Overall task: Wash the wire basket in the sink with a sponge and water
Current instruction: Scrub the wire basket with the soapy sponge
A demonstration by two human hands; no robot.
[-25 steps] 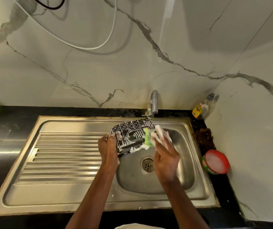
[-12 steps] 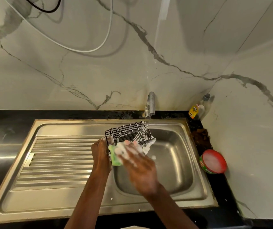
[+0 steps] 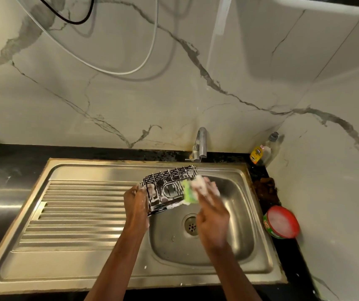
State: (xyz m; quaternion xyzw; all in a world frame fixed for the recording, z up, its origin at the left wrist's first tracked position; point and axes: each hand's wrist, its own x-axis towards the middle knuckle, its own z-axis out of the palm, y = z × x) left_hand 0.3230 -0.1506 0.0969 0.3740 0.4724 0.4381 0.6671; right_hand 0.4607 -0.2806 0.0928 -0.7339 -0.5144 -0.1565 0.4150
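Observation:
A black wire basket, streaked with white foam, is tilted above the left side of the steel sink bowl. My left hand grips its left end. My right hand, soapy, holds a green sponge against the basket's right end. A thin stream of water falls from the tap just past the basket's far right corner.
A ribbed steel draining board lies left of the bowl. On the black counter at right stand a red tub of white paste and a dish-soap bottle. The drain shows below the basket. Cables hang on the marble wall.
My right hand slid the sponge from the basket's left end, close to my left hand, across to its right end. The basket tipped slightly while my left hand kept hold.

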